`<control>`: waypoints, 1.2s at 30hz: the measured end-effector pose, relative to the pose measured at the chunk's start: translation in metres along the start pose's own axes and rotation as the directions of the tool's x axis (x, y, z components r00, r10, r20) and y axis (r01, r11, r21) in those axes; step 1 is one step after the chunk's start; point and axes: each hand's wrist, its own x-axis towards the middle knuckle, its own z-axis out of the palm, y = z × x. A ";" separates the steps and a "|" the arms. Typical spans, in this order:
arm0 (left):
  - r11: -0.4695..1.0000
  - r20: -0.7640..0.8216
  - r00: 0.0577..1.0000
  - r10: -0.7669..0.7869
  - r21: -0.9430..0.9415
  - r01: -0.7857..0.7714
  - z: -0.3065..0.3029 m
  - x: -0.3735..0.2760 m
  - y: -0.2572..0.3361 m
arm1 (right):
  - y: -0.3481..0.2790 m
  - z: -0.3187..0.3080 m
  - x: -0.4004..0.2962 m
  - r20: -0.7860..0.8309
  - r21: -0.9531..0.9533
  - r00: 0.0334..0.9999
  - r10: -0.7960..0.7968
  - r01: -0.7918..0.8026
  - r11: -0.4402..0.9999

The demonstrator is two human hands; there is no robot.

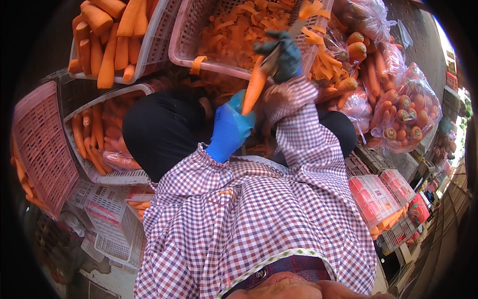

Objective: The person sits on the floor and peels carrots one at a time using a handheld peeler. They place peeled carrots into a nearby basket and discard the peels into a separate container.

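My left hand (pixel 232 123), in a blue knitted glove with a rubber-coated palm, grips a carrot (pixel 255 86) by its lower end. The carrot is bright orange and tilts up to the right. My right hand (pixel 282 56), in a dark, wet-looking glove, is closed around a bladed tool (pixel 297 29) that lies against the carrot's upper end; its exact kind is blurred. Orange peel (pixel 310 9) hangs at the tool's far tip. Just beyond both hands stands a pink plastic crate (pixel 227 71) holding many carrot peelings (pixel 239 35).
A white crate of peeled carrots (pixel 143 59) stands at upper left, with another carrot crate (pixel 115 181) below it. Bagged carrots (pixel 407 108) lie at right, beside loose peels and carrots. A pink crate (pixel 44 149) leans at far left; my knees flank my hands.
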 end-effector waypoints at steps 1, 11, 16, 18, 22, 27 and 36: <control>0.995 -0.006 1.000 -0.025 -0.101 0.024 0.005 0.001 0.001 | 0.003 0.006 -0.005 -0.016 -0.025 1.000 0.006 -0.007 1.000; 0.868 0.151 0.968 -0.203 -0.431 0.249 -0.001 0.006 0.011 | -0.088 0.084 -0.111 0.018 0.075 0.999 0.041 -0.043 0.996; 0.895 0.247 0.921 -0.302 -0.260 0.363 -0.005 -0.007 0.038 | -0.039 0.009 0.003 -0.214 0.077 0.977 -0.011 0.028 0.997; 0.927 0.193 0.940 -0.283 -0.197 0.319 -0.006 -0.003 0.039 | -0.052 -0.011 0.017 -0.224 0.096 0.975 -0.007 0.029 0.995; 0.986 0.010 0.989 -0.147 -0.072 0.148 -0.001 0.001 0.015 | -0.058 0.046 -0.069 -0.037 0.215 0.993 -0.110 0.115 0.970; 0.996 0.003 0.999 -0.047 -0.078 0.047 -0.006 0.003 -0.004 | -0.033 0.087 -0.079 -0.149 0.158 0.951 -0.270 0.292 0.943; 0.988 -0.022 1.000 -0.015 0.153 0.018 -0.006 0.005 -0.022 | -0.074 0.065 -0.050 -0.045 0.186 0.977 -0.208 0.213 0.959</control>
